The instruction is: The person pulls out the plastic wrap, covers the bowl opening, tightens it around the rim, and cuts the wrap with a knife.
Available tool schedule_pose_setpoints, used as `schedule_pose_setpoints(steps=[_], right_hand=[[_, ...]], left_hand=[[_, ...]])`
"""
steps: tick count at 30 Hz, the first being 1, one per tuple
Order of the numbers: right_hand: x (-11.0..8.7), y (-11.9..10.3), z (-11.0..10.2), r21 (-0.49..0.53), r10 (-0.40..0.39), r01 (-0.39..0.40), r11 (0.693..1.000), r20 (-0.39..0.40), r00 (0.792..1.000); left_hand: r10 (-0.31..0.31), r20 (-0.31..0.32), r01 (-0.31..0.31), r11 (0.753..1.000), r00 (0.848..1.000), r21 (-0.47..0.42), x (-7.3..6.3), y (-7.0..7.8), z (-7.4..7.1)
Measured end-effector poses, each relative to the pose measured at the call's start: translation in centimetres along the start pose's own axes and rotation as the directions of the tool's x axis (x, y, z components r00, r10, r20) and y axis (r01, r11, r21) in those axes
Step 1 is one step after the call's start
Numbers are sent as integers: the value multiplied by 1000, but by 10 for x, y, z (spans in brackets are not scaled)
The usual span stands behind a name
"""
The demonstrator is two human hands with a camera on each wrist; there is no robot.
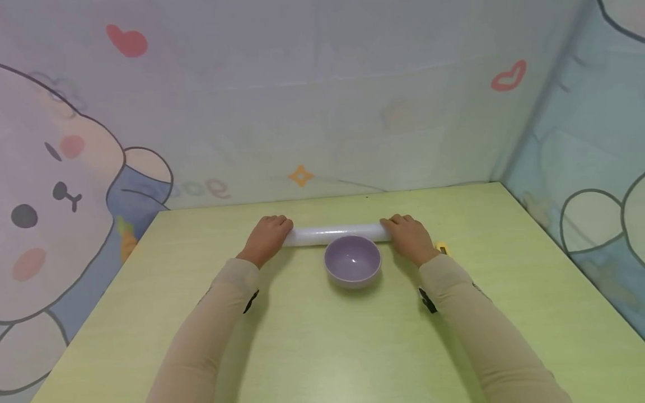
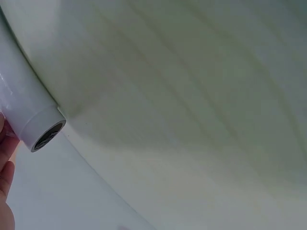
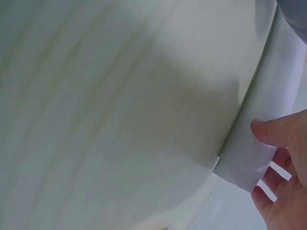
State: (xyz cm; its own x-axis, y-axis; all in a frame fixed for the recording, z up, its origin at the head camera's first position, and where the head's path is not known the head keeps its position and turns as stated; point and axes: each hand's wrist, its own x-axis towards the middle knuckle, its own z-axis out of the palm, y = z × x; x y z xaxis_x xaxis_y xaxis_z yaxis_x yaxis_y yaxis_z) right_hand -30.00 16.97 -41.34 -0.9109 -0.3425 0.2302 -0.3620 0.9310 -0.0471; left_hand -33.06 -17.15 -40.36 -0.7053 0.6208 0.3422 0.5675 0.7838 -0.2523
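Note:
A white, glossy roll of plastic wrap lies crosswise on the table behind a purple bowl. My left hand grips its left end; in the left wrist view the hollow core shows at that end, with fingers beside it. At the right end my right hand holds the roll, the thumb on the near side and the other fingers curled round the far side in the right wrist view. The bowl stands upright with nothing in it, overlapping the roll's near edge in the head view.
A small yellow object lies beside the right wrist, partly hidden by the sleeve. The light wooden table reaches back to a cloth wall printed with cartoon figures. Another printed cloth borders the right side.

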Motion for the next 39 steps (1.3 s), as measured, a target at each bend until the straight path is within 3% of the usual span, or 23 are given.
schedule_pose_setpoints(steps=[7, 12, 15, 19, 24, 27, 32, 39], right_hand=[[0, 0, -1, 14, 24, -25, 1000, 35, 999], [-1, -2, -1, 25, 26, -27, 999, 41, 999], [-1, -2, -1, 28, 28, -29, 999, 37, 999], [-1, -3, 0, 31, 32, -33, 999, 37, 999], [-2, -5, 0, 45, 39, -41, 998, 45, 998], [-3, -5, -1, 49, 41, -43, 998, 42, 998], [-3, -7, -1, 55, 38, -40, 998, 35, 999], [-1, -7, 0, 58, 48, -50, 997, 45, 998]], left_hand=[[-117, -7, 116, 992, 993, -41, 4, 3, 5], [-233, 27, 234, 971, 972, -45, 6, 9, 6], [-267, 28, 269, 959, 963, -94, 7, 10, 6], [-224, 33, 226, 958, 974, -176, 8, 10, 4], [-94, 7, 93, 976, 996, -196, 10, 11, 1], [-67, -31, 60, 979, 997, -195, 12, 11, 1], [-65, -42, 54, 975, 997, -216, 14, 11, 0], [-98, 83, 119, 948, 992, -295, 15, 13, -1]])
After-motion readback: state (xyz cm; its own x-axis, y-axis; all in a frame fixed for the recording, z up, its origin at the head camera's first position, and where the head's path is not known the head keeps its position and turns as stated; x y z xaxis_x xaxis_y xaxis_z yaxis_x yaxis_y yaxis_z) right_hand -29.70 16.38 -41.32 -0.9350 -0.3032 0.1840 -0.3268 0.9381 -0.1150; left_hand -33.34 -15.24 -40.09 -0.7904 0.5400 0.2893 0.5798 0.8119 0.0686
